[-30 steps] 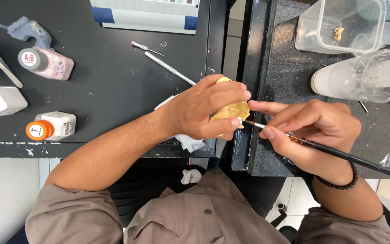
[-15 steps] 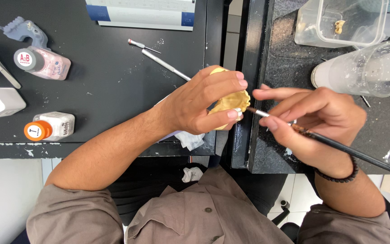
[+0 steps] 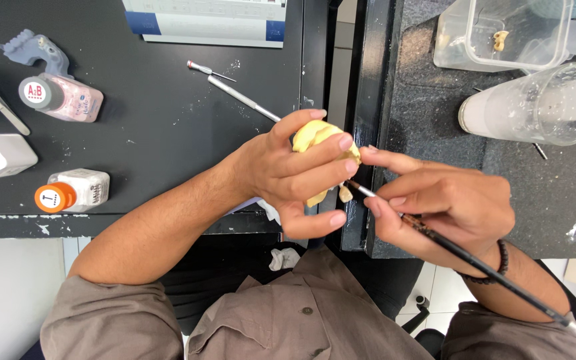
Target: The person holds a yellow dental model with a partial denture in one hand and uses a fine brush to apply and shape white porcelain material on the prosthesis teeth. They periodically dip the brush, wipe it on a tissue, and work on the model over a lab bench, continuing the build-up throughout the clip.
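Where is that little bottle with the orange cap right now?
The bottle with the orange cap lies on its side near the front edge of the black table, left of the left hand, below the pink bottle.

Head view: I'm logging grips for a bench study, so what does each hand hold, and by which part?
The left hand grips the yellow dental cast around its body. The right hand pinches the thin brush near its tip end, like a pen.

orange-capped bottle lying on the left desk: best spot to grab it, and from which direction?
Grip the orange-capped bottle across its whitish body, coming straight down from above. It lies on its side with clear desk along both long flanks; the round cap is shorter and likelier to slip.
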Action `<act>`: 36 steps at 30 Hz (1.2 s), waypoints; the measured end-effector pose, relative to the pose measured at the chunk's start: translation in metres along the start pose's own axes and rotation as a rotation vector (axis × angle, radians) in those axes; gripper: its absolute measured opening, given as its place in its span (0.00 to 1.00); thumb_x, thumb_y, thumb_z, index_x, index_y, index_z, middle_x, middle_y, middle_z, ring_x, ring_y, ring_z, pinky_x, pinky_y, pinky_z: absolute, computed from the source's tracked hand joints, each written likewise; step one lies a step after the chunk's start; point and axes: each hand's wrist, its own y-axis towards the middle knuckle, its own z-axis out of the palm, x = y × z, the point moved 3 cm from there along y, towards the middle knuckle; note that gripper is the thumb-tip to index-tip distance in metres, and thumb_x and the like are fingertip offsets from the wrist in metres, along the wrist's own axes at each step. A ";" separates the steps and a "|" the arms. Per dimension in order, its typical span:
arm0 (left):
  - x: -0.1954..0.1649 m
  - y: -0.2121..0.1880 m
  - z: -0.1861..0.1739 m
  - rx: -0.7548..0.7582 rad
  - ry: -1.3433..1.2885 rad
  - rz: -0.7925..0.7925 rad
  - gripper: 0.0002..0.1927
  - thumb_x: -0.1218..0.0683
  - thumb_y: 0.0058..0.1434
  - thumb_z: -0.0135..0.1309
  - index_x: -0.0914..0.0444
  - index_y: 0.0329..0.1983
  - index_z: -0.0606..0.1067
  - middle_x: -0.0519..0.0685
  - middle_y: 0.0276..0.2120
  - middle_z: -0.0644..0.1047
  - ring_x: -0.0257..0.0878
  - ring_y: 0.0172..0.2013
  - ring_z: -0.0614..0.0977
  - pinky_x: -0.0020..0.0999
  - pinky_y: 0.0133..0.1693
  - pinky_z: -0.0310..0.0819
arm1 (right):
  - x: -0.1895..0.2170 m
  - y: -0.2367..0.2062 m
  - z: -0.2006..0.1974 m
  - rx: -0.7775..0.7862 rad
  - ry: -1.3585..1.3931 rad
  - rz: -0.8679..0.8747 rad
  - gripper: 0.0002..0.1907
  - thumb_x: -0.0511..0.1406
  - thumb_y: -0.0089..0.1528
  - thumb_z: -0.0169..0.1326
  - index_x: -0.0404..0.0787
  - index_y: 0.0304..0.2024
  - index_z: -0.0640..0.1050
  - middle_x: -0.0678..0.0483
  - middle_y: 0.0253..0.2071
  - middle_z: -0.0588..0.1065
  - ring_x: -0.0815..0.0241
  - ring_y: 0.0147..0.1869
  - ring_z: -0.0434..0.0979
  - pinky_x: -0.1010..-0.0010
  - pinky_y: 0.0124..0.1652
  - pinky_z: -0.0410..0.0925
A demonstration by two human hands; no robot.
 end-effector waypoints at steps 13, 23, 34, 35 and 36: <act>-0.004 0.000 0.003 -0.014 0.018 0.019 0.32 0.61 0.72 0.56 0.52 0.70 0.53 0.59 0.63 0.66 0.53 0.63 0.74 0.68 0.65 0.60 | 0.006 -0.006 0.000 0.062 -0.168 -0.070 0.12 0.26 0.59 0.66 0.38 0.31 0.73 0.53 0.31 0.79 0.45 0.55 0.84 0.68 0.40 0.78; -0.005 0.000 0.005 -0.012 0.041 0.025 0.35 0.64 0.69 0.61 0.52 0.68 0.54 0.58 0.63 0.66 0.53 0.63 0.75 0.68 0.66 0.60 | 0.005 -0.007 -0.001 0.077 -0.180 -0.074 0.11 0.28 0.59 0.67 0.39 0.29 0.75 0.54 0.31 0.79 0.48 0.55 0.84 0.70 0.36 0.77; -0.004 0.000 0.005 -0.044 -0.035 -0.008 0.33 0.58 0.70 0.56 0.52 0.70 0.53 0.60 0.62 0.66 0.54 0.62 0.75 0.68 0.62 0.63 | 0.003 -0.010 -0.001 0.078 -0.198 -0.077 0.12 0.26 0.56 0.66 0.41 0.28 0.74 0.53 0.26 0.78 0.45 0.52 0.85 0.68 0.35 0.77; -0.003 0.000 0.005 -0.063 -0.090 -0.023 0.31 0.56 0.71 0.54 0.53 0.70 0.52 0.62 0.61 0.66 0.56 0.61 0.75 0.68 0.60 0.65 | 0.001 -0.010 -0.003 0.054 -0.107 -0.055 0.12 0.25 0.57 0.65 0.40 0.30 0.73 0.53 0.27 0.78 0.48 0.50 0.86 0.64 0.41 0.78; -0.004 -0.001 0.005 -0.051 -0.123 -0.056 0.31 0.57 0.71 0.55 0.52 0.70 0.52 0.62 0.62 0.65 0.56 0.62 0.75 0.67 0.61 0.65 | -0.001 -0.010 -0.004 0.030 -0.015 -0.033 0.12 0.25 0.57 0.64 0.38 0.32 0.72 0.52 0.27 0.79 0.51 0.48 0.86 0.59 0.46 0.79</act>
